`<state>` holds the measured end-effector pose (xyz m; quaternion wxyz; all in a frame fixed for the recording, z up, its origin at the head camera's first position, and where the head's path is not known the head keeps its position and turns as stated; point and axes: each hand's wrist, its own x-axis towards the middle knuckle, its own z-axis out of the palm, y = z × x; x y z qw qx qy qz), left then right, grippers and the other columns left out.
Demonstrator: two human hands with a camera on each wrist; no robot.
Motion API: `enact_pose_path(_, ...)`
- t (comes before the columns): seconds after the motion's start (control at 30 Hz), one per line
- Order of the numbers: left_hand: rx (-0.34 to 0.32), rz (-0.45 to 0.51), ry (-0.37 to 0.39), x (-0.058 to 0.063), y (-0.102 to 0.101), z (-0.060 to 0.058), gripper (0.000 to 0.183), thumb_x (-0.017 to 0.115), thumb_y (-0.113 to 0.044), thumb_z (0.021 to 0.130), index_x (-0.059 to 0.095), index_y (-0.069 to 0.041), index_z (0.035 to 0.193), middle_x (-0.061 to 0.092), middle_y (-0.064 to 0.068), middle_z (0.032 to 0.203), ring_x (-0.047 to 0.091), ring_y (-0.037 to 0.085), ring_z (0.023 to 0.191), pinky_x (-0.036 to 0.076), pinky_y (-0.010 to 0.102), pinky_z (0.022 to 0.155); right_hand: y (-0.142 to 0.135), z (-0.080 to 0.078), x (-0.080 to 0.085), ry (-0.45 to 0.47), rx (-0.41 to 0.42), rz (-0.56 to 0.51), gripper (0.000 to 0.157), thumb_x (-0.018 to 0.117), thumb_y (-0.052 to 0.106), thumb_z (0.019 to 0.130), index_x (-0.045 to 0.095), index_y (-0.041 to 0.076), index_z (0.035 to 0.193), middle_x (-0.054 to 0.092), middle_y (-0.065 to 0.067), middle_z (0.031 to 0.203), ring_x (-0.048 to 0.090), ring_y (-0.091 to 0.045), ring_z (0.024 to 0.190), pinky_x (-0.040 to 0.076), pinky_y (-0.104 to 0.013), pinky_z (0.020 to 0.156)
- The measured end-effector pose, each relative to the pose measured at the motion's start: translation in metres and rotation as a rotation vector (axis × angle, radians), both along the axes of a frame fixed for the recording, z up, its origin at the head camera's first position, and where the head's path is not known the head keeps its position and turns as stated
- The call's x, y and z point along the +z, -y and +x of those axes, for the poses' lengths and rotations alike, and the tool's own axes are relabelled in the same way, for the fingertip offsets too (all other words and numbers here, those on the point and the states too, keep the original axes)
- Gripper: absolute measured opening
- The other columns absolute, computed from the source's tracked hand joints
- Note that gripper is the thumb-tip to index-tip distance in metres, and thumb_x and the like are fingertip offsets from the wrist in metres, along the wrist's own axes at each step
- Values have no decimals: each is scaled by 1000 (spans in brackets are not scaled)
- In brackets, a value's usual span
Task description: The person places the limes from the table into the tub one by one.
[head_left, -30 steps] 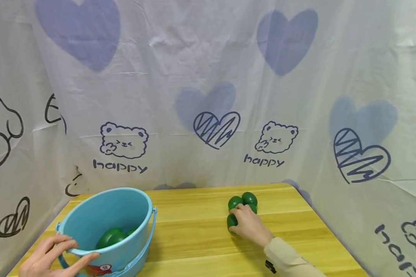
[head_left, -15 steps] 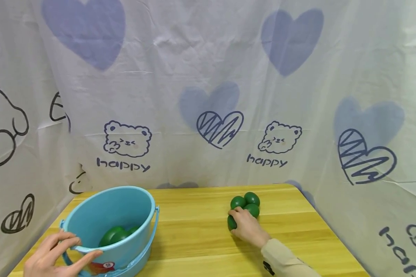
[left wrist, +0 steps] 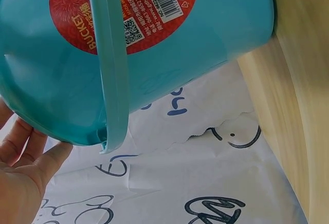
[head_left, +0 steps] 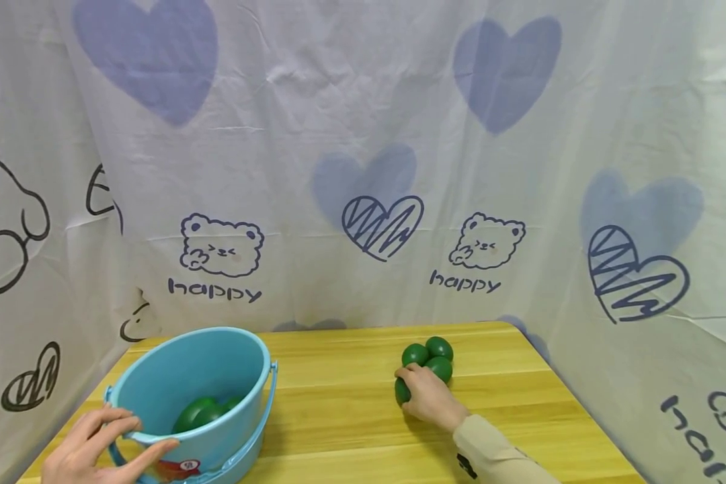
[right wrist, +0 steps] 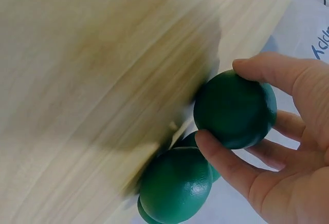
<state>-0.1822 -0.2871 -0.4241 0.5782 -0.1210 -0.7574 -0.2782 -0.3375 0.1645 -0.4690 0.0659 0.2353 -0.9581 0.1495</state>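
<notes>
My left hand pinches the near rim of a light blue bucket at the table's left, thumb outside. In the left wrist view, the left fingers are at the rim, beside the bucket's handle. Several glossy green rounded things lie inside the bucket. My right hand grips a smooth dark green egg-shaped thing between thumb and fingers, close over the table. Right behind it sit more green egg-shaped things in a tight cluster, partly hidden by the hand.
The wood-grain table stretches between the bucket and the green cluster. A white cloth printed with hearts and bears hangs behind the table and along both sides. A red label is on the bucket's wall.
My right hand has shifted slightly left with the green egg-shaped thing, uncovering more of the cluster behind. The left hand stays on the bucket's rim. The head view has turned a little.
</notes>
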Motion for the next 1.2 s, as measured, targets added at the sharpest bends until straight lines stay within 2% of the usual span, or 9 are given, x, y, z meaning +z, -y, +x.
enact_pose_path(0.4, -18, -15, -13, 0, 3, -1, 62, 93, -59, 41, 70, -8, 67, 61, 7, 73, 46, -16, 78, 36, -2, 73, 3, -2, 3, 62, 76, 50, 47, 76, 11, 74, 67, 9, 119, 66, -9, 114, 63, -26, 99, 56, -39, 82)
enact_pose_path(0.57, -24, -18, -32, -1, 3, -2, 61, 94, -57, 41, 70, -7, 67, 61, 10, 71, 47, -15, 77, 37, -2, 74, 3, -4, 5, 83, 90, 64, 47, 77, 13, 73, 67, 10, 118, 67, -6, 114, 63, -25, 104, 55, -39, 85)
enact_pose_path(0.73, 9, -21, 3, -1, 2, 0, 60, 97, -50, 36, 71, -7, 68, 61, 9, 74, 45, -17, 77, 36, -2, 71, 2, -8, 7, 113, 94, 55, 46, 79, 13, 72, 66, 11, 115, 67, -5, 109, 62, -25, 103, 55, -40, 83)
enact_pose_path(0.9, 13, -20, 30, 0, 1, 2, 59, 98, -45, 34, 71, -7, 69, 61, 7, 76, 44, -18, 79, 36, -2, 69, 1, -12, 4, 133, 107, 48, 44, 81, 9, 71, 63, 13, 111, 65, -3, 102, 61, -20, 94, 53, -34, 74)
enact_pose_path(1.2, -23, -39, -8, -1, 3, 1, 62, 92, -60, 40, 71, -10, 70, 61, 6, 76, 47, -14, 79, 36, -3, 73, 3, -14, 2, 146, 117, 8, 44, 81, 14, 70, 65, 12, 111, 67, -2, 100, 59, -13, 86, 52, -29, 71)
